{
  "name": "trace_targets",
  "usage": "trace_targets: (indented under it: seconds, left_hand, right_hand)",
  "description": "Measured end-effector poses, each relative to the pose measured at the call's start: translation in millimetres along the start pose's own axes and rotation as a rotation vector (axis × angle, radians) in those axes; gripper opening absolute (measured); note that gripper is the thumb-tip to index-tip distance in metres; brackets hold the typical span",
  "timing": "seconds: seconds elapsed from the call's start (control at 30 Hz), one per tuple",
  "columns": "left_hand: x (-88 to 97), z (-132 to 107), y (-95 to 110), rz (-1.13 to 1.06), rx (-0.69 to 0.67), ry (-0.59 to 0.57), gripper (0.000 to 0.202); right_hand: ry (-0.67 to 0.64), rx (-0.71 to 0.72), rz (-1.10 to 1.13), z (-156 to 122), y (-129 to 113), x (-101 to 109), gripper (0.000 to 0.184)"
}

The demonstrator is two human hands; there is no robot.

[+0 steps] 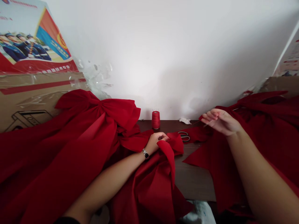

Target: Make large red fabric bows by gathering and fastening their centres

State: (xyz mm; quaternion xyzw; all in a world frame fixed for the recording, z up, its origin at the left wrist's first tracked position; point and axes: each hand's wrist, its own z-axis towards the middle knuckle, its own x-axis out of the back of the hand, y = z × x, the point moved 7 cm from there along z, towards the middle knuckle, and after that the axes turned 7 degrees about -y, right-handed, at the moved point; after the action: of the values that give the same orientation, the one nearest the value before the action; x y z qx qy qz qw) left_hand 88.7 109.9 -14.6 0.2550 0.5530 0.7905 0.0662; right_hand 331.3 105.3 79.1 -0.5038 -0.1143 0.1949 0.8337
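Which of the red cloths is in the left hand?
The middle cloth, in front of the red spool: the left hand grips its top. The large bow at left and cloth pile at right lie outside that grip.

On the poster (28,40) at upper left, a red number near the left edge ends in "03-4"; its first digit is unclear. Along the poster's red bottom band, white Chinese characters end in "技术专业"; those before them are blurred. Red characters along its top edge are too small to read, as is the white lettering on the printed flag (52,37). The box (35,95) below bears a line drawing (29,119) with slanted capitals, not surely legible. Red print on the right-hand poster (291,57) cannot be read.
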Motion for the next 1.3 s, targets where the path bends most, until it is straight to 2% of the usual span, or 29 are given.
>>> trace_targets:
  seconds: [0.17, 0.33, 0.47, 0.6, 0.73, 0.87, 1.03, 1.17, 1.3]
  left_hand:
    - [-0.1, 0, 0, 0.015, -0.008, 0.0, 0.02]
    - [-0.5, 1, -2, 0.007, -0.009, -0.004, 0.02]
    - [-0.9, 1, -3, 0.001, 0.006, 0.002, 0.02]
    - [-1.4, 1, -3, 0.011, -0.003, 0.009, 0.02]
    - [-2.9, 1, -5, 0.002, 0.008, -0.002, 0.02]
    - [-2.7, -1, -2, 0.013, -0.001, 0.004, 0.02]
    - [-2.4, -2, 1, 0.042, 0.004, 0.016, 0.02]
    - [-2.9, -2, 1, 0.054, 0.005, 0.013, 0.02]
    - [-3.2, -2, 2, 0.063, -0.008, 0.006, 0.021]
  right_hand:
    - [0.078, 0.143, 0.118, -4, -10, 13, 0.039]
    - [0.174, 0.138, 0.201, -1, -3, 18, 0.022]
    - [0.294, -0.016, 0.104, 12, 26, 8, 0.024]
    - [0.355, -0.138, 0.044, 33, 68, -22, 0.03]
    - [0.324, -0.139, -0.192, 63, 92, -54, 0.026]
    - [0.285, 0.012, -0.56, 93, 84, -77, 0.012]
    - [0.137, 0.065, -1.051, 108, 88, -105, 0.011]
    - [0.087, 0.074, -1.13, 105, 96, -112, 0.014]
    - [0.175, 0.127, -1.122, 105, 86, -109, 0.016]
